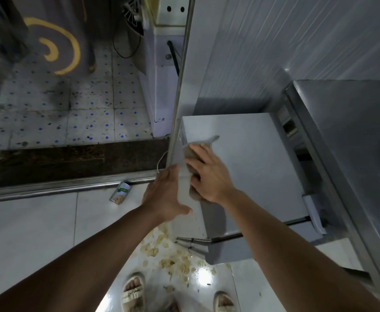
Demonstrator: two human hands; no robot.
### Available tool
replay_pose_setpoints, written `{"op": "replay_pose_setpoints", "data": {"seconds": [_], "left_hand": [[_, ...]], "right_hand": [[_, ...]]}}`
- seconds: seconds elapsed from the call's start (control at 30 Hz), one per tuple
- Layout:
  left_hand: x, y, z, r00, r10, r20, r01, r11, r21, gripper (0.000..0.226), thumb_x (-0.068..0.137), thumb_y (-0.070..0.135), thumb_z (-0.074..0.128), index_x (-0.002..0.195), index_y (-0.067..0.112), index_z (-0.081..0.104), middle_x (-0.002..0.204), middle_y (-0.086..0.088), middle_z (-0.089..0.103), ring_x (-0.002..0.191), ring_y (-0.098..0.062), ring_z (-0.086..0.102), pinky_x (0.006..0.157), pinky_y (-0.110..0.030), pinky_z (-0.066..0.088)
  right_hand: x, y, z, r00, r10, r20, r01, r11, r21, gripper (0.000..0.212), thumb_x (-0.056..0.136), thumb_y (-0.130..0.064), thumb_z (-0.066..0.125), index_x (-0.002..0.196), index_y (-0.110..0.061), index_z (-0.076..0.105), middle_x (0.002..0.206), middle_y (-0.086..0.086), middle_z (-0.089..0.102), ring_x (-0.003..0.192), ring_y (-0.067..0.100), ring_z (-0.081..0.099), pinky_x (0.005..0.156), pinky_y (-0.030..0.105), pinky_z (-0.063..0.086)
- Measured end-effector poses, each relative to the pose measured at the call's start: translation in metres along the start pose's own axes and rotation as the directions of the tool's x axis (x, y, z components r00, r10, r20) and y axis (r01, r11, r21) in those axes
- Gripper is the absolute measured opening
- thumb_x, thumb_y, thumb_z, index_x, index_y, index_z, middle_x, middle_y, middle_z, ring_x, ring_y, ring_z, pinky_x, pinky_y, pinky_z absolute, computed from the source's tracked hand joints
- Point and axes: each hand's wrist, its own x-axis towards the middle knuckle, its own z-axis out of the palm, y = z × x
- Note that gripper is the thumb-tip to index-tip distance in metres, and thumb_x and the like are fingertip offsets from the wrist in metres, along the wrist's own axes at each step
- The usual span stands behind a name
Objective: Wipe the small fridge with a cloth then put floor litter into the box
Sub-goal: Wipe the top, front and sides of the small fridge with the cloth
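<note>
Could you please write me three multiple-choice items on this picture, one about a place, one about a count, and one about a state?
1. Where does the cloth lie?
A. on the floor
B. on top of the small fridge, near its left edge
C. in a box

2. How many cans lie on the floor?
A. one
B. two
C. three

3. What is the right hand doing?
A. hanging idle
B. lifting a can
C. pressing the cloth down with spread fingers

Key: 1 B, the cloth rests on the fridge top. 2 A, one can lies by the metal door track. 3 C, the fingers lie flat over the cloth, while the left hand holds the fridge's edge.
</note>
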Motion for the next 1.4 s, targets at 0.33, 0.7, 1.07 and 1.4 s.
{"op": "replay_pose_setpoints", "data": {"seconds": [0.33, 0.7, 1.07, 1.4], "left_hand": [[-0.005, 0.040, 0.031, 0.995, -0.075, -0.069, 0.079, 0.995, 0.063, 0.120, 0.066, 0.043, 0.079, 0.149, 0.014, -0.001, 0.159, -0.002, -0.001, 0.145, -0.018, 0.004, 0.116, -0.041, 0.019], [-0.005, 0.090, 0.076, 0.983, -0.109, -0.145, 0.142, 0.960, 0.242, 0.089, 0.075, 0.042, 0.070, 0.146, 0.035, 0.017, 0.157, 0.010, -0.003, 0.144, -0.014, -0.003, 0.113, -0.053, 0.011], [0.001, 0.100, 0.074, 0.966, -0.234, -0.111, 0.256, 0.932, 0.256, 0.098, 0.071, 0.042, 0.075, 0.147, 0.036, 0.014, 0.157, 0.015, -0.006, 0.145, -0.011, -0.002, 0.114, -0.055, 0.012], [-0.004, 0.098, 0.073, 0.974, -0.197, -0.107, 0.220, 0.935, 0.278, 0.092, 0.076, 0.044, 0.071, 0.147, 0.034, 0.013, 0.158, 0.010, -0.005, 0.145, -0.017, -0.001, 0.113, -0.058, 0.013]], "right_hand": [[-0.069, 0.058, 0.009, 0.993, 0.054, -0.104, -0.047, 0.997, 0.067, 0.046, 0.096, -0.028, 0.032, 0.140, -0.020, 0.042, 0.151, 0.000, 0.032, 0.142, 0.022, 0.022, 0.114, 0.043, 0.020], [-0.125, 0.126, -0.002, 0.931, 0.345, -0.119, -0.347, 0.938, 0.006, 0.054, 0.098, -0.040, 0.027, 0.148, -0.021, 0.021, 0.157, 0.009, 0.013, 0.145, 0.029, 0.009, 0.116, 0.044, 0.011], [-0.084, 0.191, -0.036, 0.868, 0.496, -0.021, -0.491, 0.863, 0.116, 0.059, 0.098, -0.031, 0.030, 0.149, -0.010, 0.010, 0.156, 0.015, 0.004, 0.142, 0.037, 0.005, 0.117, 0.048, 0.010], [-0.167, 0.161, -0.027, 0.869, 0.491, -0.064, -0.493, 0.869, -0.033, 0.062, 0.095, -0.025, 0.041, 0.147, -0.004, 0.016, 0.151, 0.019, 0.019, 0.138, 0.036, 0.019, 0.114, 0.042, 0.018]]}}
